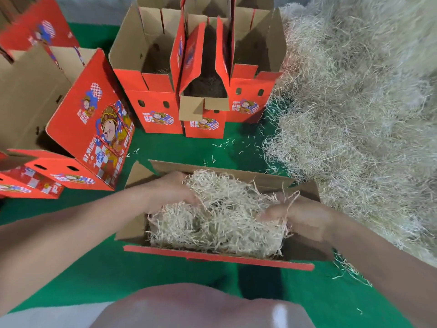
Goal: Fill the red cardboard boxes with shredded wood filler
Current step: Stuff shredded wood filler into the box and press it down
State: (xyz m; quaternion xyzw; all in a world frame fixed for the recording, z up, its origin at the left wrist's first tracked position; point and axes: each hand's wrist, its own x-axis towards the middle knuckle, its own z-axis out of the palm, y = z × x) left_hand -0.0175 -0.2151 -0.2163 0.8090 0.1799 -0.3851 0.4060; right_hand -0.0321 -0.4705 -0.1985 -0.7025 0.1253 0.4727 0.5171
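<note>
Sitting on green carpet (142,280), the box (212,256) of filler (212,221) half-hides left hand (175,188) and right hand (302,214); grips unreadable.

A green carpet (146,280) covers the ground. Grey floor (94,10) lies beyond it. A white patch (47,318) shows nearest, left.

Blocked along the whole right of the frame by a tall heap of shredded wood filler (354,114), touching the near box (212,256) at its right flap. Walled at upper centre by three upright red boxes (156,112) side by side, flaps raised. Hemmed at left by a tilted red box (89,129). Passable along the green mat (189,147) between that row and the near box, over stray strands only. Crowded inside the near box by filler (217,228), left hand (175,188) and right hand (300,214).
</note>
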